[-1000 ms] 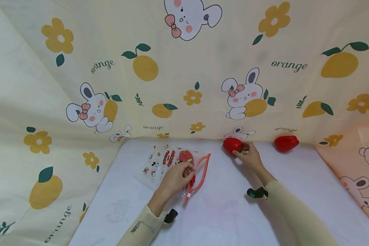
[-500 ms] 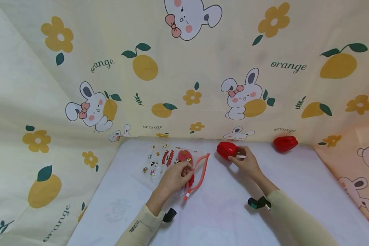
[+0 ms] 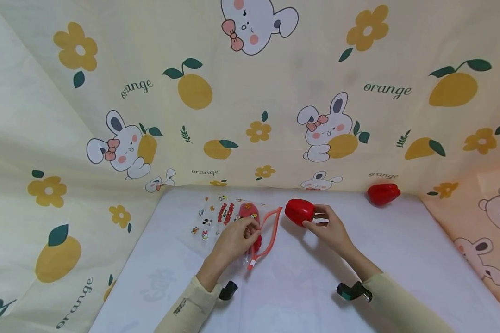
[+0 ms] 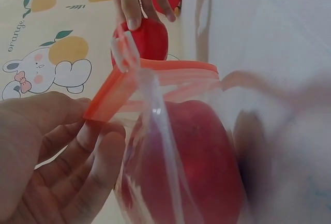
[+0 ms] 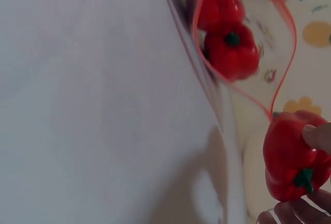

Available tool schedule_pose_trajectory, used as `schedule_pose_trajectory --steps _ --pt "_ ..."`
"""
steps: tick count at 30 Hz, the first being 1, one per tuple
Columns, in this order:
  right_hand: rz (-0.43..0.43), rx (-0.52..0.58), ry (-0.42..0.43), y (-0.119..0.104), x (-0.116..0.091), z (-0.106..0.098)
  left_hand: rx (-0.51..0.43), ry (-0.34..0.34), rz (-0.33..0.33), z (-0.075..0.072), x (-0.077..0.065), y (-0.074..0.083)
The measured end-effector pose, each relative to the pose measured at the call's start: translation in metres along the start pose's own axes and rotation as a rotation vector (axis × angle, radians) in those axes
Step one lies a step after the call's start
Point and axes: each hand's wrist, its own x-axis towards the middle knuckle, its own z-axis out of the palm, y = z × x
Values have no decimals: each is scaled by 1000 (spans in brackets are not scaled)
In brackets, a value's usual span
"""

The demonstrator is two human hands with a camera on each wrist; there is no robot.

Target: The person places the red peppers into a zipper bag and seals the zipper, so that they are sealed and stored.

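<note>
On the white table (image 3: 291, 296), the head view shows a clear printed bag (image 3: 207, 226) lying left of centre, its orange rim (image 3: 271, 238) facing right and red peppers inside it. The left hand (image 3: 235, 237) reaches over the bag to the rim; the right hand (image 3: 330, 227) grips the held pepper (image 3: 299, 212) between thumb and fingers, just right of the rim. Another red one, the spare pepper (image 3: 383, 194), lies at the far right, before a cream cloth (image 3: 241, 111) printed with rabbits, flowers and fruit. The left wrist view shows the left thumb and forefinger pinching the rim, the other fingers bent; a white slider (image 4: 124, 50) sits on the rim, and a bagged pepper shows through the film. Beyond, the right hand holds its pepper. The right wrist view looks into the bag's parted mouth, where an upper pepper (image 5: 220, 6) and a lower pepper (image 5: 232, 58) seem to touch. The held pepper is outside, near the rim, its green stem (image 5: 305, 178) turned away from the bag.
</note>
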Motion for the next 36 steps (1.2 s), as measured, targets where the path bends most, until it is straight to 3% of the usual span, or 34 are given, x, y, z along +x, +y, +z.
schedule_pose_trajectory --steps 12,23,36 --pt "-16 0 -25 -17 -26 11 15 6 13 -2 0 1" --pt "-27 27 -33 -22 -33 21 16 2 -6 -2 0 1" --pt "43 51 -62 -27 -37 38 21 3 -4 0 1 2"
